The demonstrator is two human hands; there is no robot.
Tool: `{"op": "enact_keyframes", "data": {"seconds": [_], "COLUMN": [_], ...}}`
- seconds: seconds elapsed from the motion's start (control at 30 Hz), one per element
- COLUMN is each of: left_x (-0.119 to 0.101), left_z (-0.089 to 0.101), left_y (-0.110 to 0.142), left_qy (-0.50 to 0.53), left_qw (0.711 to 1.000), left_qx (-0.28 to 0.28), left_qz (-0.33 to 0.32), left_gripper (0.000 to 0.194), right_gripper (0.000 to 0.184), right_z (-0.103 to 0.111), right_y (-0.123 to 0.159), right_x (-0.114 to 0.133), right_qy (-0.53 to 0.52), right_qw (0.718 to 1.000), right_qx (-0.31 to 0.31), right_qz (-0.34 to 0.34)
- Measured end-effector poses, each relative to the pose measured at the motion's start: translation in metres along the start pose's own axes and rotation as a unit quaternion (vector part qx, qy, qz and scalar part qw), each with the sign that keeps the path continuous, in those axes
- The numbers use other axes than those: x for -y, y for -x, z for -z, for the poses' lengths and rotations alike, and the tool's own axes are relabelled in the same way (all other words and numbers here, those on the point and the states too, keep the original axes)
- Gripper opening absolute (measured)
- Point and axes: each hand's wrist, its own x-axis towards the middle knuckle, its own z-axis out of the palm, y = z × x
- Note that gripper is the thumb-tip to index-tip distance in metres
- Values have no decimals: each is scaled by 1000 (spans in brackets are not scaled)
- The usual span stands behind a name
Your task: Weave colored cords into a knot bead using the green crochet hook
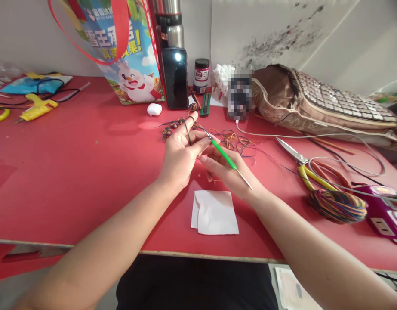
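My left hand (182, 150) is closed, thumb and fingers pinched over a small piece of crochet that they largely hide. Dark yarn (188, 133) loops around its raised index finger. A multicoloured crocheted strip (175, 124) trails on the table behind these fingers. Close against it, my right hand (229, 165) is closed, with a green-handled crochet hook (223, 154) slanting across it. The hook's metal tip reaches the left thumb, and its bare rear shaft points toward my right wrist. The right fingertips are partly hidden. Loose orange and dark yarn (232, 140) lies tangled just beyond.
A folded white paper (216, 213) lies near the front edge. Scissors (301, 159), a yarn bundle (338, 206) and a purple socket block (383, 211) are at right. Behind stand a phone (175, 79), jar (201, 75) and gift bag (140, 82). A yellow glue gun (38, 107) lies left.
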Motion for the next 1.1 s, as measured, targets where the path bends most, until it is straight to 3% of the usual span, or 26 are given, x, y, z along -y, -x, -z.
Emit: {"op": "enact_keyframes", "data": {"seconds": [0.1, 0.27, 0.43, 0.57, 0.67, 0.7, 0.77, 0.83, 0.9, 1.0, 1.1], "left_x": [0, 0, -1, -5, -8, -9, -10, -10, -9, -8, -7], "left_z": [0, -2, -4, -4, -4, -3, -2, -1, 0, 0, -1], "left_y": [0, 2, 4, 5, 5, 5, 5, 5, 4, 4, 4], "left_qy": [0, -4, -5, -7, -4, -1, 5, 4, -4, -26, -37], "left_qw": [1000, 1000, 1000, 999, 998, 998, 998, 998, 999, 999, 998], "left_qx": [3, 8, -20, -26, -39, -44, -52, -53, -47, -43, -45], "left_qz": [-10, -4, 23, 47, 41, 36, 28, 27, 23, 4, -6], "left_gripper": [76, 71, 71, 67, 70, 71, 72, 76, 79, 79, 77], "right_gripper": [33, 25, 15, 22, 11, 15, 52, 70, 64, 39, 24], "right_z": [2, 2, 4, 7, 8, 8, 7, 6, 5, 5, 7], "right_y": [0, 0, 2, 4, 5, 6, 6, 8, 10, 12, 13], "right_x": [-1, -4, -2, 1, -1, -2, -3, -2, 0, 2, 2], "right_qy": [100, 196, 340, 422, 441, 438, 425, 417, 420, 434, 428], "right_qw": [994, 978, 938, 902, 891, 888, 876, 861, 839, 803, 794], "right_qx": [-8, 19, 38, 72, 12, -24, -85, -116, -136, -159, -174], "right_qz": [48, 70, 60, 55, 106, 139, 210, 267, 318, 377, 395]}}
